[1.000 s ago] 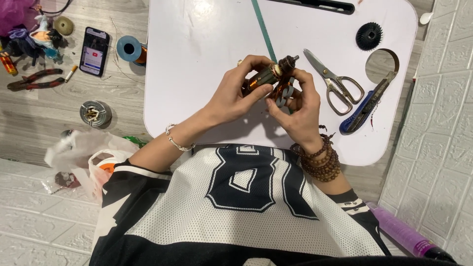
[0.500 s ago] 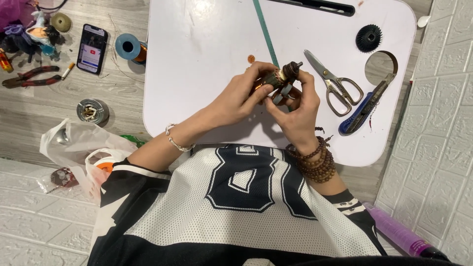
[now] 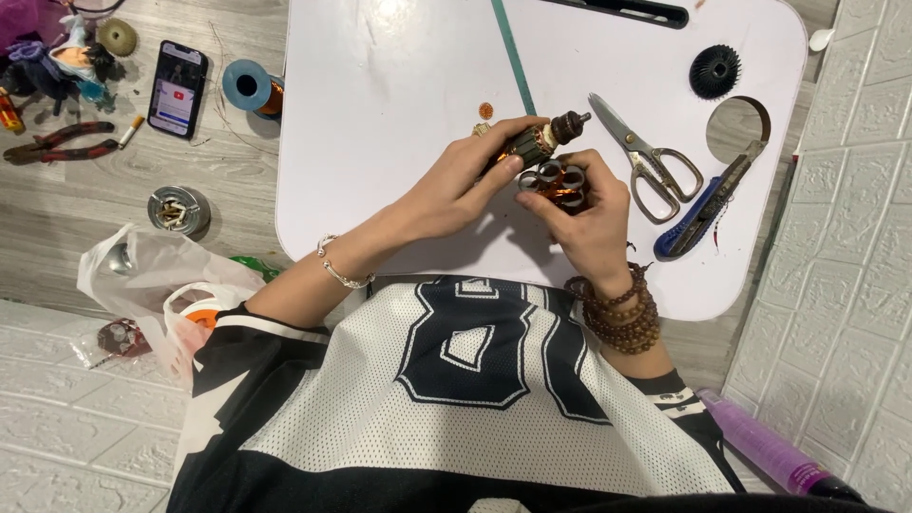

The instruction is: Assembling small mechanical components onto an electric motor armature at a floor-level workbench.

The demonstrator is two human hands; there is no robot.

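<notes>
Gripping motor rotor [image 3: 540, 142] with my left hand [image 3: 456, 195], fingers wrapped around its dark body, thumb pressing underside. Rotor tilted, shaft end poking up past my fingertips toward scissors [image 3: 646, 157]. My right hand [image 3: 584, 214] just beside, fingers clenched on rotor's lower end where copper wire [image 3: 556, 182] shows between them. Both hands touching, held over white table [image 3: 380, 123]. Right of my right fingers: scissors, then blue utility knife [image 3: 703, 209], near but apart. Black gear [image 3: 714, 71] farther beyond.
</notes>
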